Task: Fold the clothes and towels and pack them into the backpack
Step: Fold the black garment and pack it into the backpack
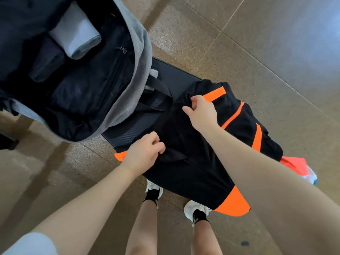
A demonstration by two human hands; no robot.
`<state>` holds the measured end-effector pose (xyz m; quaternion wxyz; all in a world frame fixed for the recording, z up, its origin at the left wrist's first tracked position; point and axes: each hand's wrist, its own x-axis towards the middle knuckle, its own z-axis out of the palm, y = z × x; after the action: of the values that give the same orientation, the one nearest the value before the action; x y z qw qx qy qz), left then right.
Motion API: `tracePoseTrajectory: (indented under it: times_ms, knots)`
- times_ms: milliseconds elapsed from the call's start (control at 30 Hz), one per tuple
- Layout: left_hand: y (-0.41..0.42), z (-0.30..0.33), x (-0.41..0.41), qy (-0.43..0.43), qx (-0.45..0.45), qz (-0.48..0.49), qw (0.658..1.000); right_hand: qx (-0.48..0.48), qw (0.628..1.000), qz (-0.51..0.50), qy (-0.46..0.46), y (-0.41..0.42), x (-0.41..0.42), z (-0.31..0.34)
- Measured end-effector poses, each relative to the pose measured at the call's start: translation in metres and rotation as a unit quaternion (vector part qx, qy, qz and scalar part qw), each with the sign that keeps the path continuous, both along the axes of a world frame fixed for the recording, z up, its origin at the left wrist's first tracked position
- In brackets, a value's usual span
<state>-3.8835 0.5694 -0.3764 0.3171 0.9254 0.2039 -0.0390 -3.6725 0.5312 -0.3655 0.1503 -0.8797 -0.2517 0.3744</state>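
While the backpack (128, 74) gapes open at upper left, already holding a rolled white towel (77, 35) and a dark roll (46, 61), the black-and-orange garment (193, 162) lies spread over a dark surface (176, 76) at centre, probably so it can be folded flat. Both hands pinch it: the left hand (143, 153) has cloth bunched under its curled fingers (156, 144), the right hand (202, 111) grips a higher edge beside an orange stripe.

1. The open grey fabric backpack with black lining (139, 52) has free room in its lower half.
2. A rolled white towel (77, 34) and a rolled dark cloth (46, 61) fill its upper part.
3. The brown speckled tile floor (257, 43) lies bare to the right.
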Motion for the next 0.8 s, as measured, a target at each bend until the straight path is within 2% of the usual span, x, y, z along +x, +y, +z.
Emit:
tracePoseTrajectory:
  times_ms: [67, 167, 267, 367, 467, 533, 633, 700, 800]
  knots:
    - [-0.006, 0.001, -0.009, -0.013, -0.023, -0.017, 1.0, 0.025, 0.999, -0.036, 0.008, 0.012, 0.003, -0.003]
    - [-0.009, -0.005, -0.022, 0.015, -0.043, -0.037, 0.998, 0.061, 0.995, -0.078, 0.012, 0.018, 0.009, -0.003]
    - [0.003, -0.004, -0.022, 0.057, -0.046, 0.037, 0.997, 0.009, 0.997, -0.075, 0.016, 0.008, 0.006, -0.002]
    - [0.009, 0.01, -0.006, 0.033, -0.043, 0.119, 0.991, 0.011, 0.991, -0.131, 0.009, -0.01, 0.002, 0.006]
    - [0.012, 0.011, 0.016, 0.014, -0.011, 0.168, 0.986, -0.048, 0.993, -0.103, 0.013, -0.03, -0.002, 0.007]
    - [0.01, 0.003, 0.028, 0.039, 0.046, 0.116, 0.991, -0.09, 0.994, -0.06, -0.004, -0.042, -0.011, 0.005]
    - [0.006, -0.011, 0.041, 0.042, 0.118, -0.042, 0.991, -0.019, 0.995, -0.084, -0.054, -0.055, -0.02, 0.003]
    - [0.006, -0.018, 0.05, 0.042, 0.124, -0.12, 0.984, 0.044, 0.99, -0.127, -0.034, -0.062, -0.025, 0.003]
    - [0.008, -0.027, 0.066, 0.078, 0.128, -0.167, 0.974, 0.027, 0.99, -0.137, 0.021, -0.076, -0.025, -0.001]
